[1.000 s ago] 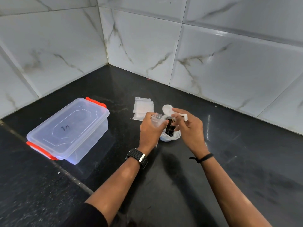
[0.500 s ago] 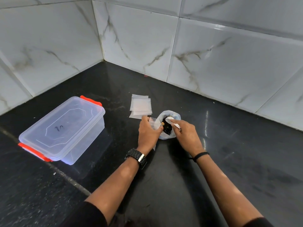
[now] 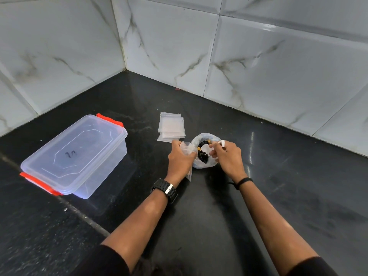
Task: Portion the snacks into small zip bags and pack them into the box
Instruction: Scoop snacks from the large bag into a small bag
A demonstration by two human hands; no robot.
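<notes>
Snack bag (image 3: 205,162) taken as landmark, standing open on black bench (image 3: 288,196). Left hand (image 3: 180,158) pinching one small zip bag (image 3: 188,151) at its left rim. Right hand (image 3: 227,156) gripping one white scoop (image 3: 206,150), bowl inside among dark snacks (image 3: 203,157); handle mostly hidden. Flat zip bag stack (image 3: 171,127) just behind-left, count unclear. One lidded box (image 3: 75,156) well left. Bare bench right and front.

a dark handwritten mark, two strokes like "71" or "7n" and not clearly readable, stands on the lid (image 3: 73,152) of the box, at its middle.
</notes>
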